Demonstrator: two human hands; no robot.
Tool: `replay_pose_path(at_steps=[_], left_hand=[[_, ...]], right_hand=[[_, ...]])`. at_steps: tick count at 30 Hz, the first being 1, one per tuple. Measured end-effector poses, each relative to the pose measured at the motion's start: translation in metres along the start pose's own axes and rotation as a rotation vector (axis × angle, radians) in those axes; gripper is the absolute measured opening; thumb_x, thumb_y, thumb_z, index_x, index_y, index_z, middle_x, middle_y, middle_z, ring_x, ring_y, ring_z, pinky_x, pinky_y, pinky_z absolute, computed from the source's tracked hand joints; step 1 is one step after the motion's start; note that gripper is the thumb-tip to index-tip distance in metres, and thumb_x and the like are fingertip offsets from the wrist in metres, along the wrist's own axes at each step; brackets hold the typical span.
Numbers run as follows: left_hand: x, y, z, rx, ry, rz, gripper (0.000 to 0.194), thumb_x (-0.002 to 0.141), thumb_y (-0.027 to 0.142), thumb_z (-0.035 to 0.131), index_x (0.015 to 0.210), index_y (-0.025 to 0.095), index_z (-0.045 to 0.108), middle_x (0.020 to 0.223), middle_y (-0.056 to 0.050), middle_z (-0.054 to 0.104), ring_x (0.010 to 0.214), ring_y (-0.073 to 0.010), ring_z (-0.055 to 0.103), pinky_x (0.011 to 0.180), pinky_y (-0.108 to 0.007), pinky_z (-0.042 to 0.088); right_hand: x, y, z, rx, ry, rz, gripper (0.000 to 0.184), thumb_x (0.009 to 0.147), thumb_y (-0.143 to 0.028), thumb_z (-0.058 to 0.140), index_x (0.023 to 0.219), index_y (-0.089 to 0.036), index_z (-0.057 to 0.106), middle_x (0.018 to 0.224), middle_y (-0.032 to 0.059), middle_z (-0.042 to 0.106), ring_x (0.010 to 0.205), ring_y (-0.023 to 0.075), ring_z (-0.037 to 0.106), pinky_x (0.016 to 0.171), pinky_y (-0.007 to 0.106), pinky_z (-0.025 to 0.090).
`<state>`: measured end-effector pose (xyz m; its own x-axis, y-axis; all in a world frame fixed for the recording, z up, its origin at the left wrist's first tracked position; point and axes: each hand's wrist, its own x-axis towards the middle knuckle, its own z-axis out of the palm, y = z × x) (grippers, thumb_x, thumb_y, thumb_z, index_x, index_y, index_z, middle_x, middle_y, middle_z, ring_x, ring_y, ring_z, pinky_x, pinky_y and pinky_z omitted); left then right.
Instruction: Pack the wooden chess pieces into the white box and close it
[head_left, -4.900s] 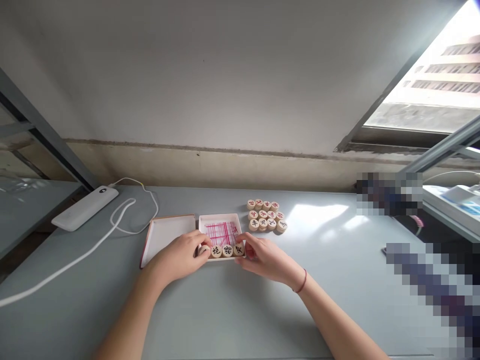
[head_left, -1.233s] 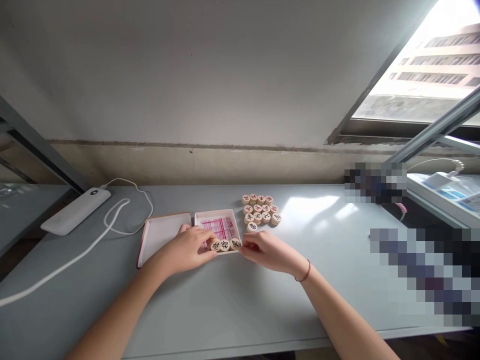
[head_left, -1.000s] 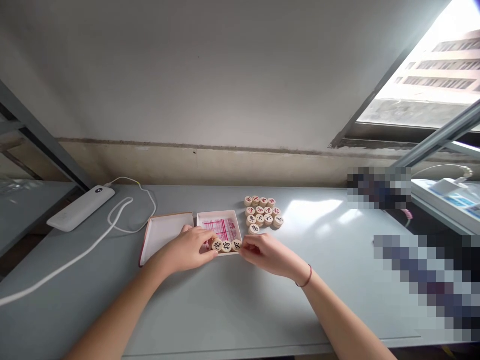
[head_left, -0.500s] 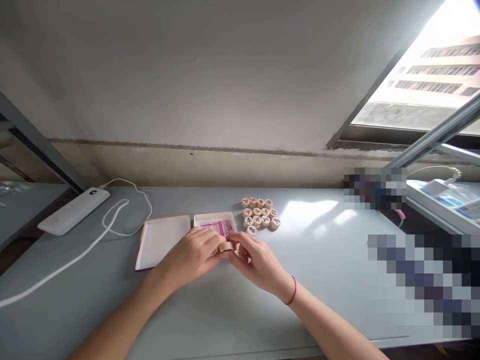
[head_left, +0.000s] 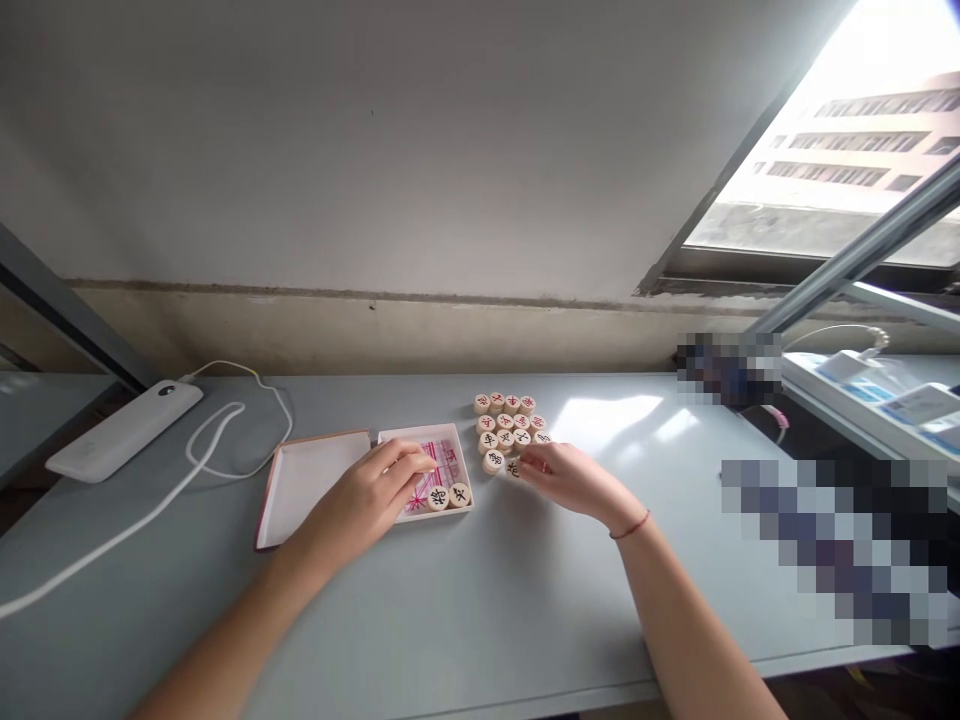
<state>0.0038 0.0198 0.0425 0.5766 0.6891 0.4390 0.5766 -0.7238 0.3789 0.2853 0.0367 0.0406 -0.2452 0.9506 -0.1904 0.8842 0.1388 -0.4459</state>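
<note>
A small white box [head_left: 460,447] with a pink-lined sheet inside sits on the grey table. Two round wooden chess pieces [head_left: 448,495] with black characters lie along its near edge. My left hand [head_left: 371,495] rests on the box's left side, fingers stretched loosely over the sheet and holding nothing. The box lid [head_left: 300,482] lies open side up just left of it. Several more pieces [head_left: 504,422] are grouped on the table right of the box. My right hand [head_left: 574,477] reaches their near edge, its fingertips pinched on one black-lettered piece [head_left: 514,468] that touches the table.
A white power bank [head_left: 124,430] with a looping white cable [head_left: 217,455] lies at the back left. The wall runs along the table's far side. A shelf with white items [head_left: 870,385] stands at the right below a window. The table's front edge [head_left: 525,698] is near.
My right hand lifted one piece out of the box's front row and carried it right to the group on the table. My left hand stayed on the box.
</note>
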Motion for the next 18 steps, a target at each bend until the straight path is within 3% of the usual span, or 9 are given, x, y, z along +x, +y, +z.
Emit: replay_pose_path(at_steps=[4,8,11,15,18], left_hand=[[0.0,-0.002,-0.001,0.023,0.02,0.001,0.021,0.096,0.014,0.04,0.109,0.022,0.054,0.105,-0.004,0.059,0.093,-0.0158,0.061,0.083,-0.028,0.049],[0.0,0.001,0.001,-0.012,0.04,-0.043,0.019,0.096,0.017,0.042,0.107,0.022,0.056,0.104,-0.004,0.061,0.094,-0.0157,0.062,0.085,-0.029,0.049],[0.0,0.009,0.007,-0.123,0.029,-0.1,0.016,0.095,0.02,0.045,0.106,0.023,0.057,0.102,-0.003,0.063,0.094,-0.0151,0.062,0.084,-0.027,0.05],[-0.001,0.022,0.018,-0.308,-0.029,-0.231,0.011,0.092,0.025,0.052,0.1,0.024,0.059,0.096,0.001,0.066,0.089,-0.0138,0.064,0.078,-0.024,0.051],[-0.001,0.027,0.024,-0.388,-0.07,-0.317,0.008,0.09,0.026,0.056,0.097,0.025,0.061,0.093,0.003,0.067,0.085,-0.0129,0.064,0.074,-0.022,0.051]], right_hand=[[0.005,0.005,0.007,-0.049,-0.041,0.059,0.027,0.084,-0.023,0.042,0.059,-0.021,0.035,0.054,-0.0018,0.044,0.052,0.0127,0.038,0.049,0.025,0.024],[0.004,0.001,0.005,-0.036,0.036,0.048,0.033,0.086,-0.027,0.043,0.056,-0.021,0.032,0.051,-0.0029,0.037,0.05,0.012,0.033,0.049,0.025,0.022],[-0.004,-0.015,0.004,0.13,0.051,-0.132,0.031,0.089,-0.035,0.047,0.062,-0.02,0.043,0.053,-0.0045,0.036,0.05,0.0103,0.03,0.048,0.024,0.022],[-0.013,-0.042,0.011,0.351,-0.061,-0.405,0.02,0.089,-0.039,0.052,0.091,-0.019,0.058,0.066,-0.0032,0.049,0.055,0.0092,0.037,0.051,0.021,0.03],[-0.016,-0.05,0.018,0.37,-0.063,-0.457,0.015,0.089,-0.031,0.05,0.084,-0.018,0.057,0.069,-0.0022,0.051,0.057,0.0084,0.039,0.052,0.021,0.031]])
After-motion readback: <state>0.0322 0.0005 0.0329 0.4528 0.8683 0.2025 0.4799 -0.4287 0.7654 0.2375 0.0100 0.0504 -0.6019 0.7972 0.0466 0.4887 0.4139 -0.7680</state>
